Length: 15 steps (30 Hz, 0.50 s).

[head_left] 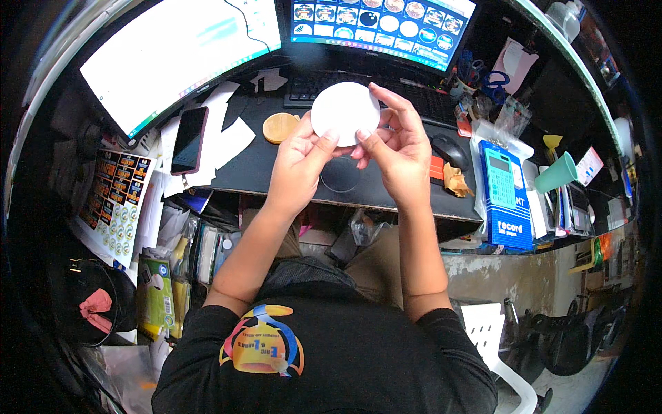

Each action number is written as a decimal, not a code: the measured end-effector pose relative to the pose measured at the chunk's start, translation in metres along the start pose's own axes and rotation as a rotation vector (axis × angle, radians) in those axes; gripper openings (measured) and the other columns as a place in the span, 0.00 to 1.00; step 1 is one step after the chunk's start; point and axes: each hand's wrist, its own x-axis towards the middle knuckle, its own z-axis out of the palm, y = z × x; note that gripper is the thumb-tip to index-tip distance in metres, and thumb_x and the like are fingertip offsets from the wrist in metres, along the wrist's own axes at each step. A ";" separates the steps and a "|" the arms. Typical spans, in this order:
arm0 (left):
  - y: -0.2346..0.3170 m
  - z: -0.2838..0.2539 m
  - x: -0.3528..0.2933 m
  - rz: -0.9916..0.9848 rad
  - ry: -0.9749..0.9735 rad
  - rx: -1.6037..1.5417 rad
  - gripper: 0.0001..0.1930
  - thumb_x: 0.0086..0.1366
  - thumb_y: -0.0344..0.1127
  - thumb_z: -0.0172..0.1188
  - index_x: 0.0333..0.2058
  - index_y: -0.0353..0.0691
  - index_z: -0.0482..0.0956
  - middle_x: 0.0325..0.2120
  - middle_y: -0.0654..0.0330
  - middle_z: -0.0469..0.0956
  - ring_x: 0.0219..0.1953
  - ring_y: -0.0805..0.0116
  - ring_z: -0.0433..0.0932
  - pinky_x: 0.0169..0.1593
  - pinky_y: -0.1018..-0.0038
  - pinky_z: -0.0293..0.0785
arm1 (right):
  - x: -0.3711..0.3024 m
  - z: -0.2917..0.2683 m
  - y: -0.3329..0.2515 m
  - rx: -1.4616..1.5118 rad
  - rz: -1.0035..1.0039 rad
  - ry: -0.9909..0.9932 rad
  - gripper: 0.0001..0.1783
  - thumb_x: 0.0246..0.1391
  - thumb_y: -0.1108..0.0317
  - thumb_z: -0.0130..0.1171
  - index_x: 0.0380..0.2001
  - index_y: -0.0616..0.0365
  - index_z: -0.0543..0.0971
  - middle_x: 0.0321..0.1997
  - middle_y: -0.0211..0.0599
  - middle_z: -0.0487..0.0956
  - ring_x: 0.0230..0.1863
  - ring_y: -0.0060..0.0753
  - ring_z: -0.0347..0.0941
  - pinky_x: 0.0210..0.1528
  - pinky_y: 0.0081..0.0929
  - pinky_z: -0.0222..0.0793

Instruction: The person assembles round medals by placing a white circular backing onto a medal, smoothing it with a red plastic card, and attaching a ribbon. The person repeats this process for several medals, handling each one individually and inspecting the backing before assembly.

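Observation:
Both hands hold a flat white disc [345, 110] up over the dark desk, its plain face toward me. My left hand [301, 153] grips its lower left edge, with the thumb on the face. My right hand [402, 150] has its thumb at the lower right edge and a finger reaching up along the right rim. The fingers behind the disc are mostly hidden. Beyond my left hand lies a round, wood-coloured piece [280, 128]. Below the hands, a dark or see-through round piece [340, 174] lies near the desk's front edge.
Two monitors [193, 55] and a keyboard [303, 91] stand at the back. Leftward lie a phone [189, 141] and papers [234, 143]. To the right are a mouse [449, 150], crumpled brown paper [456, 181], a teal calculator [501, 178] on a blue record book [509, 224], and a green cup [557, 172].

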 end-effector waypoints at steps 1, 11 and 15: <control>0.005 0.004 -0.003 0.021 -0.004 -0.016 0.21 0.71 0.32 0.49 0.60 0.32 0.62 0.54 0.51 0.72 0.53 0.62 0.75 0.56 0.62 0.74 | -0.004 0.002 -0.004 0.014 -0.004 0.015 0.29 0.53 0.82 0.58 0.60 0.62 0.67 0.39 0.39 0.73 0.26 0.22 0.75 0.23 0.18 0.74; 0.035 0.025 -0.018 0.001 -0.058 0.217 0.18 0.70 0.31 0.53 0.55 0.29 0.69 0.45 0.55 0.78 0.46 0.72 0.78 0.48 0.75 0.76 | -0.029 0.001 -0.029 -0.409 -0.282 0.089 0.22 0.56 0.81 0.56 0.54 0.58 0.73 0.43 0.31 0.75 0.39 0.16 0.70 0.35 0.13 0.68; 0.055 0.029 -0.016 -0.122 0.032 0.453 0.11 0.69 0.36 0.57 0.40 0.32 0.79 0.26 0.62 0.80 0.26 0.83 0.77 0.28 0.86 0.71 | -0.032 -0.003 -0.042 -0.274 -0.357 0.249 0.20 0.54 0.80 0.61 0.50 0.63 0.72 0.43 0.35 0.77 0.43 0.21 0.73 0.43 0.20 0.72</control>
